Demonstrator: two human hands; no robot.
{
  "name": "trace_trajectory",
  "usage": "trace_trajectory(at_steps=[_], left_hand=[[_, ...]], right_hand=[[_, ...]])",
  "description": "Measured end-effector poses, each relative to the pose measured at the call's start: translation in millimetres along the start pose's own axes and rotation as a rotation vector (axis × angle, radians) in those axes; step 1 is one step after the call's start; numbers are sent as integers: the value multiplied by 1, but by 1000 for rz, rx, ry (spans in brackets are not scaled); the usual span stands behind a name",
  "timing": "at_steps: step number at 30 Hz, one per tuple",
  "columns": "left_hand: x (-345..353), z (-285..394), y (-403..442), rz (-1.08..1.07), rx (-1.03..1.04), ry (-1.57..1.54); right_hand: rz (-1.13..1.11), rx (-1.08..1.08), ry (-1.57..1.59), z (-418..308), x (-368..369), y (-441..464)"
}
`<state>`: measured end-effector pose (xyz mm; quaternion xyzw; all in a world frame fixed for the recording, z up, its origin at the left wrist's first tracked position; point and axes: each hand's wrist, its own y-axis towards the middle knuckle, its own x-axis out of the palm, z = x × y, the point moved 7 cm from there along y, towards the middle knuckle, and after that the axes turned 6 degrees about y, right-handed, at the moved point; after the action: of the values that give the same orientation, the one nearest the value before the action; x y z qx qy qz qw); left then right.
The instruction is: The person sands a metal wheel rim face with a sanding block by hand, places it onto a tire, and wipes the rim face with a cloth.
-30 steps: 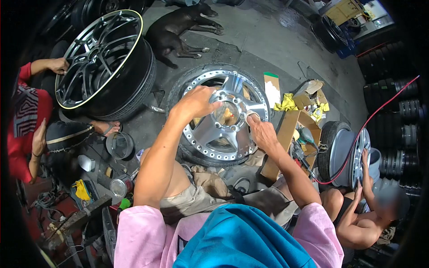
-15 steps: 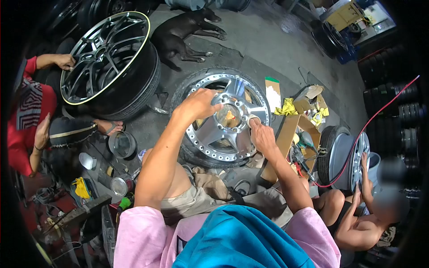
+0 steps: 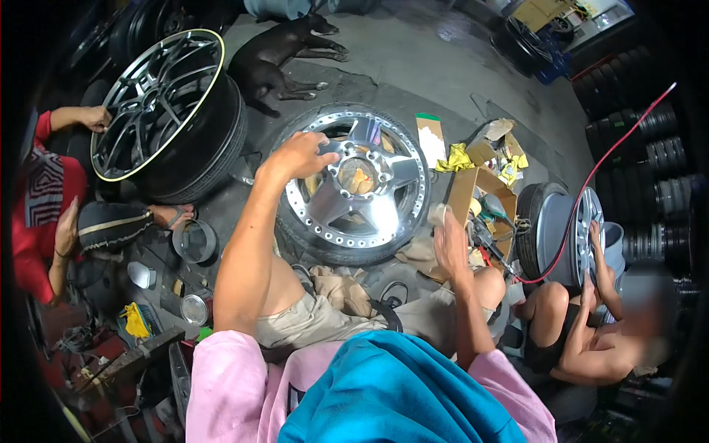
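Note:
A shiny five-spoke wheel rim [image 3: 384,210], with small studs around its edge, lies face up in front of me, with a black tire [image 3: 303,233] around it. Through its round centre hole something orange and brown shows. My left hand [image 3: 301,155] rests at the upper left spoke near the hub, fingers apart and holding nothing. Off the rim to the right, my right hand [image 3: 450,242] pinches a small pale folded cloth [image 3: 438,214]. That hand is beside the cardboard box [image 3: 463,193].
The box holds tools; yellow-and-white wrappers [image 3: 511,170] lie behind it. A dark dog [image 3: 269,63] lies beyond the wheel. At left, a person in red [image 3: 44,207] holds a large black rim [image 3: 155,103]. A person at right handles another wheel [image 3: 565,229]. A red hose [image 3: 572,247] arches there.
My right hand has moved off the rim, down and to the right, with the cloth. The left hand stays by the hub, its fingers more spread. The whole view has shifted slightly.

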<state>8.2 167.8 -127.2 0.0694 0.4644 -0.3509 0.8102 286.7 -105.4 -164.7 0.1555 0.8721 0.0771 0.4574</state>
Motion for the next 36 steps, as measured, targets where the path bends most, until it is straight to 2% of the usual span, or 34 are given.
trace_trajectory(at_steps=[2,4,6,7,11,13,20,22,26,28,33,36], left_hand=[[8,-5,12,-14,32,53],[15,-1,22,-23,47,55],[19,9,26,-20,94,83],[18,14,25,-18,94,83],[21,34,24,-31,128,53],[23,37,24,-37,117,32],[18,21,22,-7,133,67],[19,15,22,-1,138,86],[16,9,22,-27,95,53],[13,11,20,-36,88,53],[17,9,22,-66,51,26],[21,5,21,-58,66,43]], right_hand=[[-31,235,-36,8,10,-55],[-133,177,23,7,39,-95],[-205,228,50,-19,52,-106],[-285,271,82,-28,62,-108],[-202,206,43,-31,71,-87],[-266,269,32,-34,75,-62],[-233,316,-71,-33,87,-38],[-195,194,-165,-36,79,-32],[-210,198,-277,3,85,-5],[-145,100,-279,1,77,10],[-247,130,-381,3,84,10],[-147,77,-438,23,87,33]])
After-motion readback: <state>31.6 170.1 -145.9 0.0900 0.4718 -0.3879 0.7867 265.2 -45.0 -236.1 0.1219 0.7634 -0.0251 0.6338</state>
